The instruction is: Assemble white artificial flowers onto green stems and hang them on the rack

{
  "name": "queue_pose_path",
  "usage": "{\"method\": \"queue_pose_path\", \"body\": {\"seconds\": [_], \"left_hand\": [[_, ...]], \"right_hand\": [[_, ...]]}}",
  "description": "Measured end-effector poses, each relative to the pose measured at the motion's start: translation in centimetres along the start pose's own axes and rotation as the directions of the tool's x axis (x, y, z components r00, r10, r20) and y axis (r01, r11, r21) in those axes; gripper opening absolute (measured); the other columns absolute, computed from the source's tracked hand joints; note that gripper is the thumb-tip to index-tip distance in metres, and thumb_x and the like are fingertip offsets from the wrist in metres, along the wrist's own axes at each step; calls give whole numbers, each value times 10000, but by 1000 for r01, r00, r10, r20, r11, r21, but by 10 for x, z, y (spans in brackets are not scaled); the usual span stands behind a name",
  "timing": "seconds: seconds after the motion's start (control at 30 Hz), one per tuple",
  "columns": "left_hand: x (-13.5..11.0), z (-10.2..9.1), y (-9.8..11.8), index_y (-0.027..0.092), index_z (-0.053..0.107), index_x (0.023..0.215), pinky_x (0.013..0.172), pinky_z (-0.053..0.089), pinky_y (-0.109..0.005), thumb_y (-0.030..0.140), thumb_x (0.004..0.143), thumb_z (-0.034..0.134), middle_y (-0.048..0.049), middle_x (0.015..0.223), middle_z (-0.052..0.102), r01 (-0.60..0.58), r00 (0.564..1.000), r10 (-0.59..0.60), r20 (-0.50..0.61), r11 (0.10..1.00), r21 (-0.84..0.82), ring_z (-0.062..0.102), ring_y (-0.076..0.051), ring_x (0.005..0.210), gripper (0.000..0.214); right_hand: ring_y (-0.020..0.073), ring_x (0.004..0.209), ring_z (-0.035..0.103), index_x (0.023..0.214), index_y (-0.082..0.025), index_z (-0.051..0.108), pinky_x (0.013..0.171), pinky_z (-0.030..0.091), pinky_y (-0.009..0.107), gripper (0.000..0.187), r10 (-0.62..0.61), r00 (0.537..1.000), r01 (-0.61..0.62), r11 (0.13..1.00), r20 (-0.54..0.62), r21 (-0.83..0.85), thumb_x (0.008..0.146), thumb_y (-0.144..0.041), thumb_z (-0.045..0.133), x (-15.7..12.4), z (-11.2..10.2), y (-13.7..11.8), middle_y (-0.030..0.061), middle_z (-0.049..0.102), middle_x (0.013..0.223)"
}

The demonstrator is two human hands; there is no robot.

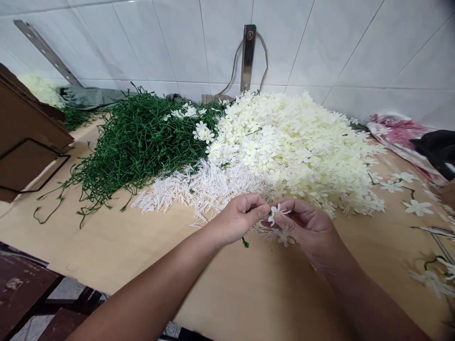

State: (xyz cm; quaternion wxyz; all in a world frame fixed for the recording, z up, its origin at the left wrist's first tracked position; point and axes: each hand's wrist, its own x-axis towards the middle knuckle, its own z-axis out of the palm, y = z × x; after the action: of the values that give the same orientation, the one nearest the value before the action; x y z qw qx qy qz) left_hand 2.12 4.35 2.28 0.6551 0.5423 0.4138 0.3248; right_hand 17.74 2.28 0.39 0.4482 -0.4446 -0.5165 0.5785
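Note:
My left hand is closed in a pinch on a green plastic stem, whose tip pokes out below the fingers. Meeting it at the fingertips, my right hand is closed on a small white artificial flower. Thin white pieces stick out between the right fingers. Just beyond both hands lies a heap of thin white plastic pieces. A large pile of cream-white artificial flowers rises behind the right hand. Farther left is a tangled pile of green stems.
The tan tabletop runs up to a white tiled wall. A cardboard box stands at the left. Loose flowers lie on the right, near a pink-and-white bag and a black object. A metal bracket is on the wall.

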Motion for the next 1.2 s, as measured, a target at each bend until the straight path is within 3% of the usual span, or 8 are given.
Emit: {"method": "queue_pose_path", "body": {"seconds": [0.23,0.47,0.57,0.67,0.9,1.03,1.2], "left_hand": [[1,2,-3,158,436,601,472,201,-208,269,749,507,75,487,320,6,1000,-5,-15,999,37,246,-53,465,198],[1,2,-4,158,443,583,478,224,-205,367,717,561,75,477,344,12,999,-9,44,997,-81,291,-50,464,275],[2,-1,-5,156,450,571,464,217,-205,428,709,573,74,466,346,43,996,-38,83,997,-59,284,-46,451,330],[2,-1,-5,155,462,569,450,205,-207,453,702,580,73,462,344,59,995,-53,82,996,-73,276,-45,442,347],[3,2,-9,159,422,569,457,173,-213,420,704,574,83,465,309,26,999,-22,38,995,-96,228,-43,445,331],[4,1,-13,160,421,596,478,175,-222,443,706,552,71,501,308,14,999,-12,51,999,-49,239,-54,475,331],[7,0,-15,158,426,603,509,214,-221,453,704,538,56,537,322,-18,999,18,37,1000,12,272,-68,517,332]], "right_hand": [[111,623,539,698,-181,574,576,474,232,150,-36,998,31,996,-58,-80,708,-308,653,0,2,0,2,580,686],[137,713,575,708,-192,563,688,508,295,148,13,999,-12,999,34,-30,725,-320,635,-1,-2,-4,21,589,821],[151,708,585,718,-195,564,680,502,297,168,58,991,-52,997,118,-59,730,-351,624,0,-7,-5,22,593,763],[142,665,570,751,-197,564,638,482,274,173,62,993,-52,994,104,-95,744,-365,607,1,-9,-2,6,583,684],[108,579,498,737,-191,539,541,417,235,148,-16,1000,19,987,21,-157,750,-325,600,0,-1,3,-19,524,637],[103,553,460,694,-188,517,508,386,230,146,-111,994,110,964,10,-243,760,-306,572,-2,4,-1,-21,500,626],[98,539,441,700,-177,516,490,367,226,148,-135,991,131,935,11,-329,782,-299,537,-4,9,-4,-14,494,620]]}}
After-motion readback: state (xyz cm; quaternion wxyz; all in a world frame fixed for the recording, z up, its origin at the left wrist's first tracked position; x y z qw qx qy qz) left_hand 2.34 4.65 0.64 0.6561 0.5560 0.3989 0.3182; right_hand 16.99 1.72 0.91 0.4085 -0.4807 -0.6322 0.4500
